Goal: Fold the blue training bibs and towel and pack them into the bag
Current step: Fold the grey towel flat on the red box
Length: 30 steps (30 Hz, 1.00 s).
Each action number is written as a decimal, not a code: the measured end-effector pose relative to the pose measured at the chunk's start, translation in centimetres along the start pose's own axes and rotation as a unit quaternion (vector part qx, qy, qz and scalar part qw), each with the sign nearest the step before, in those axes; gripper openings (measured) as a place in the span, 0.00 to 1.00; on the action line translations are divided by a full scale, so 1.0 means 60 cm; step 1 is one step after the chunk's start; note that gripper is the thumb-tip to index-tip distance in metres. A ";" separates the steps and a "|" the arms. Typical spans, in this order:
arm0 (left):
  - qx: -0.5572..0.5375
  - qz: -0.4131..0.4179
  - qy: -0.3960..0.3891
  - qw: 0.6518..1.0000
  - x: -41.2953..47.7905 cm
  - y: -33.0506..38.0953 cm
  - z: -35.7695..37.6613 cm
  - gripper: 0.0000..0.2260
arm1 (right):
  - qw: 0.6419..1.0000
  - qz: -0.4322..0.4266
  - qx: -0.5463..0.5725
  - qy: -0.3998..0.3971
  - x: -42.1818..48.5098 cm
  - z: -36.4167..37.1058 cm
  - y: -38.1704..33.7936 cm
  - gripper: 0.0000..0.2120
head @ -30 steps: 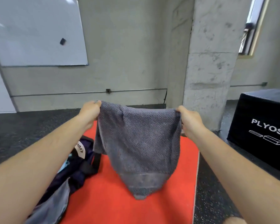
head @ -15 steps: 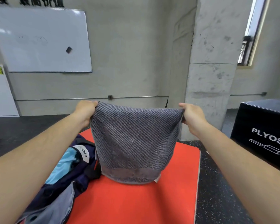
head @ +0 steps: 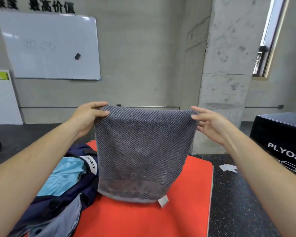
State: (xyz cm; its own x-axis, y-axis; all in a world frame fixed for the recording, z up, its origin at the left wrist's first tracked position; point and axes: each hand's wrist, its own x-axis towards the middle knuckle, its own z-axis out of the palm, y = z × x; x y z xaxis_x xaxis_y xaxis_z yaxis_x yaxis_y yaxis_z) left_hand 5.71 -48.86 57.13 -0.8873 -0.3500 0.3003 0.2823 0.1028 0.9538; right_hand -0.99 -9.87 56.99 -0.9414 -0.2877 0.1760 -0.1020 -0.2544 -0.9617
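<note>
Straightened now, the grey ribbed towel (head: 143,147) hangs level for folding, left hand (head: 89,115) and right hand (head: 210,124) pinching its top corners.

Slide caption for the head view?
Left hand and right hand pinch top corners of grey towel over red mat.

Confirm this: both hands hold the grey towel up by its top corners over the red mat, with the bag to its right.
Not quite: the head view shows the bag left of the towel, not right. The left hand and right hand do pinch its top corners over the mat.
</note>
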 end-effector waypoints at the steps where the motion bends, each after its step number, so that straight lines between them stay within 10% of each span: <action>1: 0.028 0.015 -0.008 0.999 -0.006 0.005 -0.005 0.18 | 0.999 -0.012 -0.044 -0.001 -0.005 -0.001 -0.006 0.18; 12: 0.468 0.108 0.079 0.874 0.037 -0.003 0.015 0.09 | 0.836 -0.062 -0.519 0.170 0.044 0.009 -0.010 0.06; 17: 0.277 0.004 0.069 0.959 0.084 -0.008 0.040 0.04 | 0.953 -0.024 -0.268 0.142 0.089 0.029 0.003 0.07; 23: 0.148 0.080 0.115 0.979 0.086 -0.023 0.028 0.07 | 0.949 -0.135 -0.244 0.144 0.106 0.023 0.022 0.10; 30: 0.164 0.038 0.116 0.979 -0.039 -0.146 0.039 0.07 | 0.950 -0.054 -0.241 0.189 0.013 -0.010 0.130 0.10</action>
State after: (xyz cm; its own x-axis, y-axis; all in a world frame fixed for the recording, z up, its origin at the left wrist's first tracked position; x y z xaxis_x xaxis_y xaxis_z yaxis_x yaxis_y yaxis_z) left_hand 4.44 -46.75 48.10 -0.7503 -0.5280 0.3978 0.1782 0.4179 0.8908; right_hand -2.70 -11.54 49.53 -0.9563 0.0909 0.2780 -0.2536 0.2155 -0.9430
